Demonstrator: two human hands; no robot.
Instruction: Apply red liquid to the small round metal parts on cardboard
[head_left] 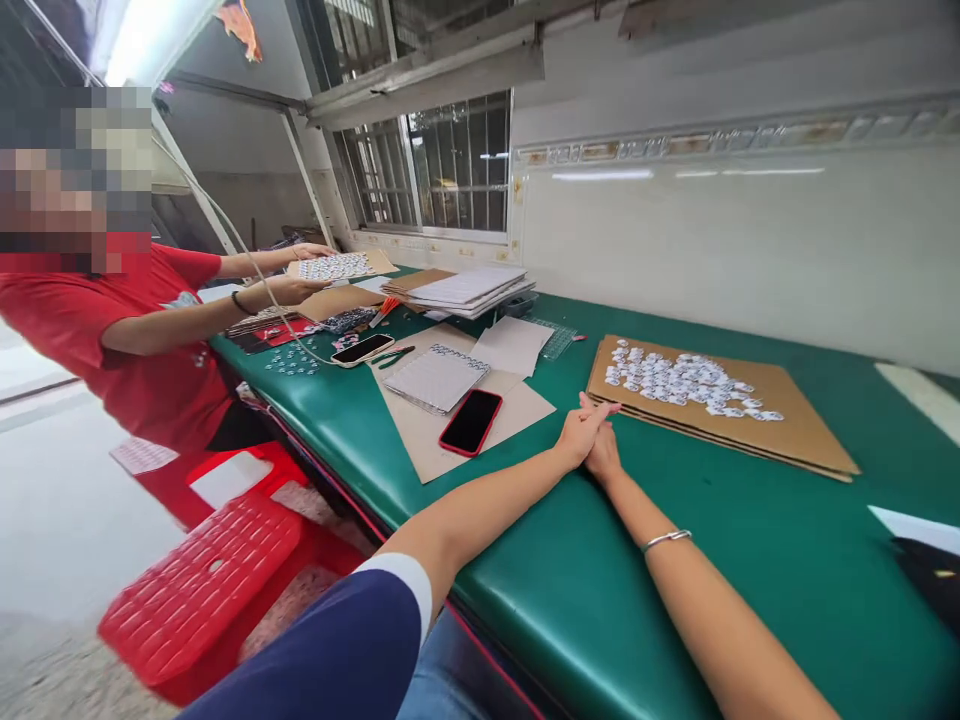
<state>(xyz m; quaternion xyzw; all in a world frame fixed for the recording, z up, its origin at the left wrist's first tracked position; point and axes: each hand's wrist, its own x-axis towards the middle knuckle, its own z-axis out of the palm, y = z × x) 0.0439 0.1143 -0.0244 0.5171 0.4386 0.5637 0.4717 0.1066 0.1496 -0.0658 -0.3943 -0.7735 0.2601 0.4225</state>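
Fingers (pixel 598 409) of the left hand (pixel 578 437) and right hand (pixel 604 460) are pressed together, one hand against the other, over the green desk (pixel 540 570); whether anything lies between the palms cannot be told. Just beyond the fingertips and to their right lies a stack of brown cardboard (pixel 799 405), its near edge close by them, bearing many small white pieces (pixel 667 378) on top. To the left of the fingers, a phone in a red case (pixel 471 422) rests on a tan sheet (pixel 412 430), and behind it lies a white pad (pixel 436 378) with small dark-and-white pieces along its far edge. Farther left are green-handled pliers (pixel 394 357) and a pale-cased phone (pixel 363 350). Beyond these, a stack of white boards (pixel 469 290) sits toward the window (pixel 457 165). Well apart, far left of the fingers, a co-worker in a red shirt (pixel 150 330) holds a card covered with small pieces (pixel 334 266).
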